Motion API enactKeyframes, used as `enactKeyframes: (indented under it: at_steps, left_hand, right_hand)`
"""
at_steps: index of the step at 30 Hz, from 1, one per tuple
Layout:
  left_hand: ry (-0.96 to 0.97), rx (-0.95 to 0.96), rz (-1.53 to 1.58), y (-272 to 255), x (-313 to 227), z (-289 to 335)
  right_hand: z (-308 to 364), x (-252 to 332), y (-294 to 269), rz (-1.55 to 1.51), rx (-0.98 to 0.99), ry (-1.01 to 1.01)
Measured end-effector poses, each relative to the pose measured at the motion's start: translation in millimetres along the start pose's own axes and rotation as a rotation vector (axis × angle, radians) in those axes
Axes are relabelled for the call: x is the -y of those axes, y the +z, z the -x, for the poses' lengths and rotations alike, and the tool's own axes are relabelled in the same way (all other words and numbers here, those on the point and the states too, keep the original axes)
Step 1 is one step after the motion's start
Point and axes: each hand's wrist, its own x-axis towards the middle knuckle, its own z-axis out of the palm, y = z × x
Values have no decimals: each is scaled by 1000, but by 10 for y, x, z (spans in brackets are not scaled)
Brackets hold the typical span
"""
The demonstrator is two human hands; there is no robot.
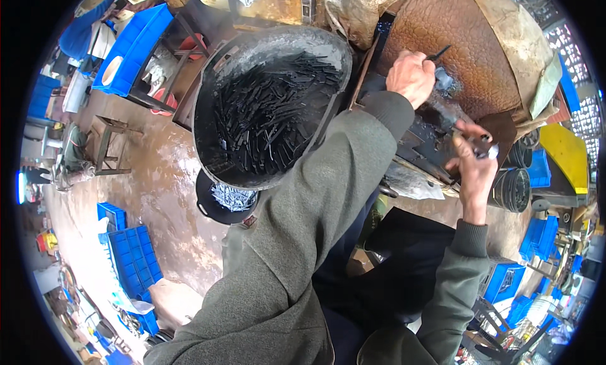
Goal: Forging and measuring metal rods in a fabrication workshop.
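Note:
My left hand (pixel 411 79) is closed on a thin dark strip (pixel 440 52), whose end sticks out past the fingers over a brown, rough-surfaced sheet (pixel 435 17). Lower and to the right, my right hand (pixel 475 175) has its fingers curled and slightly blurred. A small shiny piece (pixel 492 151) shows at its fingers; its kind cannot be made out. Between the hands lies a dark work surface (pixel 420 147) with flat dark pieces on it. Beside my left arm stands a large black tub (pixel 205 134) holding a heap of thin black strips (pixel 271 112).
Under the tub's near side sits a black basin (pixel 211 207) with small silvery pieces (pixel 233 197). Blue crates (pixel 134 254) stand on the wet floor to the left, near a wooden stool (pixel 107 144). Black buckets (pixel 512 189) and a yellow panel (pixel 562 156) are at the right.

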Motion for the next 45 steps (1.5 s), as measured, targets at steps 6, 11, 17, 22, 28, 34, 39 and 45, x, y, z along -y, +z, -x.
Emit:
enactKeyframes:
  at_steps: [6, 11, 17, 22, 28, 34, 39, 45]
  left_hand:
    - [-108, 208, 61, -72, -348, 70]
    - [-83, 271, 34, -128, -292, 47]
    - [-52, 327, -19, -162, -119, -42]
    - [-46, 285, 44, -111, 70, -148]
    - [-124, 298, 13, -70, 120, -152]
    - [-153, 323, -17, -59, 137, -160]
    - [-158, 332, -16, -58, 115, -152]
    - [-150, 319, 7, -76, 93, -142]
  right_hand:
    - [-714, 22, -28, -9, -126, 82]
    - [-1245, -113, 76, -15, -205, 36]
    - [-1610, -283, 127, -35, -202, -32]
    - [-1657, -356, 112, -71, -175, -121]
    - [-1658, -344, 53, -46, -141, -98]
    - [-1663, -343, 49, -41, -151, -102]
    - [-1679, -340, 50, -3, -142, -96]
    - [-1668, -329, 50, 8, -138, -84]
